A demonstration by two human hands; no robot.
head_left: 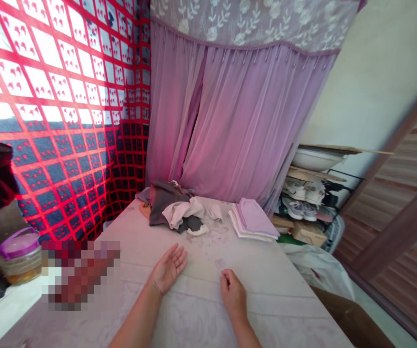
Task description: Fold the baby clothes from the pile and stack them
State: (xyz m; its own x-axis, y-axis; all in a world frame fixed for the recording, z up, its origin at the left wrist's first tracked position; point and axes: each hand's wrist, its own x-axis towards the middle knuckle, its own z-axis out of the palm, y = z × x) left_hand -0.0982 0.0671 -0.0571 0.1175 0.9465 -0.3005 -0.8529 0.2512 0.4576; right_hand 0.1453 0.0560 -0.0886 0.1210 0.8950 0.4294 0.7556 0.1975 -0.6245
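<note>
My left hand [169, 267] is palm up over the pale patterned cloth [190, 309] of the table, fingers spread and holding nothing. To its right, my right hand [233, 293] is curled into a loose fist, and nothing shows in it. Beyond my left hand lies a loose heap of clothes: a dark grey garment [160, 205] with a crumpled whitish piece [184, 211] over it. Farther right, a neat stack of folded lilac and white cloth [253, 218] rests near the table's right edge. Neither hand touches the clothes.
A purple curtain [237, 125] hangs behind the table, and a red checked curtain [78, 96] hangs on the left. Shoes [300, 209] and a white basin [319, 158] fill a rack at right. A purple-lidded jar [20, 256] stands at left. One patch at left is pixelated.
</note>
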